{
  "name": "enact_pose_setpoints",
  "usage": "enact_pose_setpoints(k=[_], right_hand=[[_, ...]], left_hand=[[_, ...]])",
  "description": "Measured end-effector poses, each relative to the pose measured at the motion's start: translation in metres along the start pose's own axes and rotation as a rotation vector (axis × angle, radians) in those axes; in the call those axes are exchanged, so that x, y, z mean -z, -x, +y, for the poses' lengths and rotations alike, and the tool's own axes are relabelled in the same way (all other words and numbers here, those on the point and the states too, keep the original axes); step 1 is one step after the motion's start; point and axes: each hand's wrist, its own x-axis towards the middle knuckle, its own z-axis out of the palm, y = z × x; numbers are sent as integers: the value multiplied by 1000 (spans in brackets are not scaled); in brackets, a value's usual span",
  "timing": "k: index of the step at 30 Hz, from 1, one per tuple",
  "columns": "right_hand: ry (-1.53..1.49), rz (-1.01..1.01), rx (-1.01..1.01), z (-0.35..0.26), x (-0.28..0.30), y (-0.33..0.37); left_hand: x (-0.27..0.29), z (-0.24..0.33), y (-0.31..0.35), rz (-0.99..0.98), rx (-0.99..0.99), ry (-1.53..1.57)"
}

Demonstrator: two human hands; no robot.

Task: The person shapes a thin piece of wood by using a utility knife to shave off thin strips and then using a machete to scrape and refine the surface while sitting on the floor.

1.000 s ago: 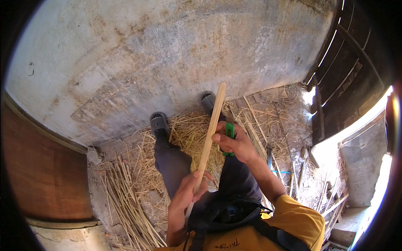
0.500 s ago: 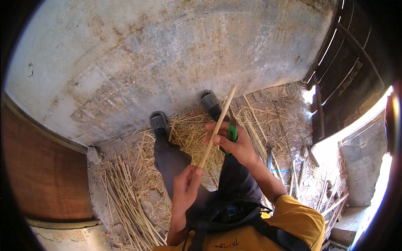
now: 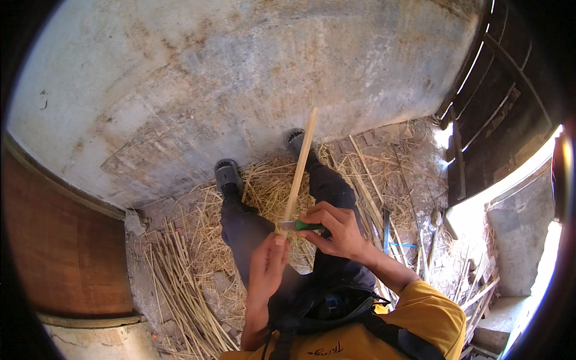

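Nearest lay the mustard shirt (image 3: 420,315) and an open black waist bag (image 3: 327,312). Just beyond the bag, the left hand (image 3: 268,267) pinched the pale strip (image 3: 302,162) between thumb and fingers at its near end, so that nearly all of its visible length stood out past the grip. The right hand (image 3: 336,231) was closed around the green handle of a knife (image 3: 309,226), its fingers folded over and its thumb underneath. The blade pointed left and crossed the strip just beyond the left thumb; whether its edge had bitten in was too small to tell. From there the strip ran away from the body, leaning slightly right, its far end free in front of the wall.

Below the hands were the dark trousers (image 3: 243,234), with loose straw-like shavings (image 3: 264,186) on the ground between the legs. A bundle of thin sticks (image 3: 180,282) lay to the left. Farther off stood two grey shoes (image 3: 227,174), toes near the stained wall (image 3: 240,78).
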Motion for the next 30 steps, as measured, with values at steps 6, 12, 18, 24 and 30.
enact_pose_setpoints(k=[6,12,18,24,30], right_hand=[[36,-4,38,-2,-4,1],[85,32,23,-8,-6,0],[120,57,33,-11,-4,-1],[139,67,51,-11,-3,-3],[163,75,66,-6,-2,-1]], left_hand=[[0,10,2,12,47,42],[-4,2,3,83,-46,-49],[-6,-6,2,84,-132,-111],[-7,-6,5,112,-113,-187],[-8,-1,8,127,-99,-216]])
